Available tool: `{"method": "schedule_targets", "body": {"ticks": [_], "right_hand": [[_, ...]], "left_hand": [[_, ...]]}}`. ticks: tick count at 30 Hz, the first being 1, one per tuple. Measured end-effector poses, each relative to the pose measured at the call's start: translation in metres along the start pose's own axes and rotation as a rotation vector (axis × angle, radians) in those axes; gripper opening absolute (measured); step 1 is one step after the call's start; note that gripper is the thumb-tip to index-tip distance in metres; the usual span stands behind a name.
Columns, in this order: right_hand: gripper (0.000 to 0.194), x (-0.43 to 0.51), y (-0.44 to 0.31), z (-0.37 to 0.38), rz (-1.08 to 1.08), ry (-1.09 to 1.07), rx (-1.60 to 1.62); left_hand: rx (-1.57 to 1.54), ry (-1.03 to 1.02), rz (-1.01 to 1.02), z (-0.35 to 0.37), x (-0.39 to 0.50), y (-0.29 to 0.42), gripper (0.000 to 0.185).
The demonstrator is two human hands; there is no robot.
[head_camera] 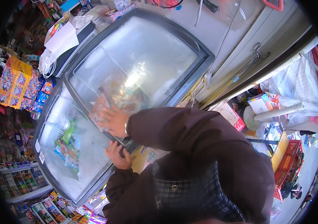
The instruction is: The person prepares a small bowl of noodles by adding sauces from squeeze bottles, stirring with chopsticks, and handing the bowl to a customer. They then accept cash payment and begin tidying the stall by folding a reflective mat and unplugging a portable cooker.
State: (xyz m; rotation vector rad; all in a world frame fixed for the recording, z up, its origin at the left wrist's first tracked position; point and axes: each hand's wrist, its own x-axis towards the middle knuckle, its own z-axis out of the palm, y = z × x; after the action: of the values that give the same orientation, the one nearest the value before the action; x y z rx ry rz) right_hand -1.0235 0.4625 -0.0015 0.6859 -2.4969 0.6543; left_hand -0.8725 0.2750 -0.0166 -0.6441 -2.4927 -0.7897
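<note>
A glass-topped chest freezer (136, 44) with a dark frame fills the middle of the view. My right hand (114, 120), a bracelet at its wrist, presses with spread fingers on a crumpled pinkish cloth (100, 105) on the upper glass lid, near the lid's lower left edge. Nearer my body, my left hand (118, 156) rests at the freezer's side rim, its fingers apart and nothing seen in it. Colourful packets (69, 145) show through the lower glass panel. Blurred packages lie beneath the upper glass, partly hidden by glare.
A white-and-dark appliance (72, 47), with an open carton and coiled cable on it, stands beside the freezer's far left side. Yellow boxes (14, 82) are stacked at left. Snack racks (49, 207) stand lower left; a metal door frame (259, 42) and red crates (288, 165) are at right.
</note>
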Motion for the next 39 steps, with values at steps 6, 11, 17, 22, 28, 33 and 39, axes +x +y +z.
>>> {"method": "schedule_targets", "body": {"ticks": [6, 11, 17, 22, 28, 33, 39], "right_hand": [[0.030, -0.092, 0.155, -0.152, 0.578, -0.191, -0.384], [0.047, -0.161, 0.234, -0.188, 1.032, -0.063, -0.708], [0.052, -0.085, 0.265, -0.112, 0.677, -0.047, -0.583], [0.048, 0.038, 0.285, -0.099, 0.858, 0.139, -0.572], [0.030, 0.094, 0.080, -0.004, 0.118, -0.360, 0.227], [0.039, 0.102, 0.083, 0.028, -0.355, -0.292, -0.001], [0.055, 0.159, 0.389, -0.052, 0.306, -0.505, -1.218]], "left_hand": [[0.098, 0.080, -0.121, -0.006, -0.001, -0.004, 0.026], [0.147, 0.070, -0.139, -0.002, 0.006, -0.004, 0.025], [0.148, 0.085, -0.176, -0.004, 0.007, -0.001, 0.026], [0.150, 0.033, -0.221, -0.005, 0.004, -0.001, 0.027], [0.181, 0.042, -0.218, -0.004, 0.004, -0.001, 0.028], [0.194, 0.095, -0.215, -0.006, 0.007, 0.001, 0.030], [0.217, 0.106, -0.219, -0.006, 0.006, 0.001, 0.030]]}}
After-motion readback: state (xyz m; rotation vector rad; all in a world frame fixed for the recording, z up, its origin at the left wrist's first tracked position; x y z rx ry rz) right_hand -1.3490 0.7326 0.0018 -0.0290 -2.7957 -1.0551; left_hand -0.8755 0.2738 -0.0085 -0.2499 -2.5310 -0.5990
